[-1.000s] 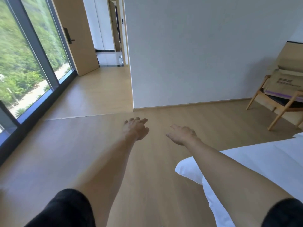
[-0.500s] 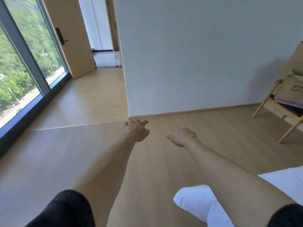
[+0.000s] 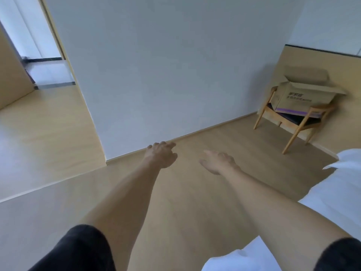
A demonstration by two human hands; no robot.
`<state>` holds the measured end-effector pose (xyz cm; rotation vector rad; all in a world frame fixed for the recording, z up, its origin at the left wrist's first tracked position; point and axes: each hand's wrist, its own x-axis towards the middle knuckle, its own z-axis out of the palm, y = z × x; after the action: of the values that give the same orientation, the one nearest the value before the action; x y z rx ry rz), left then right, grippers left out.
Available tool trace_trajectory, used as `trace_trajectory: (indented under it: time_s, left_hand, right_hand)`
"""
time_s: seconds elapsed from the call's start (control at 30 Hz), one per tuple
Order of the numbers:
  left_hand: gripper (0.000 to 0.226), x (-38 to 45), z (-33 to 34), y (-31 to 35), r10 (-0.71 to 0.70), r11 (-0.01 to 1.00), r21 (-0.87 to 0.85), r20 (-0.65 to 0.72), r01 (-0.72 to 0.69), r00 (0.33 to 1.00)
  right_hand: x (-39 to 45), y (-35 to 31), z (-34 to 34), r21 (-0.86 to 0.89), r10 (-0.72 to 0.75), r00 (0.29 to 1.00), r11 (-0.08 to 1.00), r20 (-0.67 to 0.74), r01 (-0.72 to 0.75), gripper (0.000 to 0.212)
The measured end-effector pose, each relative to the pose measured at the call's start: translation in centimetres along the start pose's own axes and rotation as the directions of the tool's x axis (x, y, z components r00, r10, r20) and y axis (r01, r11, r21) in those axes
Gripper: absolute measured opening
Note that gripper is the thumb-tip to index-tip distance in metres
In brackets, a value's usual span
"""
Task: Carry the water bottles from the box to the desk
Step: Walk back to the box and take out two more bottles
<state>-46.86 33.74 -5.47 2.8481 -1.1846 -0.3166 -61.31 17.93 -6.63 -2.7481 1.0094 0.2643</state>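
Nearest the camera, two black sleeves frame the bottom edge, the left sleeve (image 3: pixel 78 249) at 7 o'clock and the right sleeve (image 3: pixel 340 255) at 5 o'clock. Both forearms extend forward over the wooden floor (image 3: pixel 58 222), bare and nearly straight, converging slightly toward the centre of the view. White bedding (image 3: pixel 336 192) occupies the 4 o'clock sector beneath and beside the right forearm. The left hand (image 3: pixel 162 155) is held palm down just left of centre, its fingers loosely curled and close together, holding nothing. The right hand (image 3: pixel 218 162) is just right of centre, palm down and turned slightly inward, fingers relaxed and fairly straight, thumb apart from them, holding nothing. The two hands are near each other but do not touch. Beyond them a grey wall (image 3: pixel 166 65) meets the floor along a skirting line running from 9 o'clock up toward 2 o'clock. Farther off at 2 o'clock, well apart from both hands, a cardboard box (image 3: pixel 304 98) sits on a wooden chair (image 3: pixel 293 124). The box's long axis runs roughly left to right, its printed side faces the camera, and its top flaps stand open upward. Its contents cannot be seen.
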Motion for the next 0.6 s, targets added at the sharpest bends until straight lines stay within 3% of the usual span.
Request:
trace_trajectory:
  time_s: [0.2,0.6]
  left_hand:
    - [0.054,11.5,-3.0,0.1,0.131,0.990,0.047,0.011,-0.132,0.991]
    - [0.055,26.7,-3.8,8.6,0.366,0.925,0.085,0.062,-0.371,0.928]
  right_hand:
    - [7.9,-0.1,-3.4,0.020,0.111,0.993,0.994,-0.036,-0.110,0.060]
    - [19.0,7.6,-6.0,0.078,0.342,0.939,0.938,-0.034,-0.338,0.061]
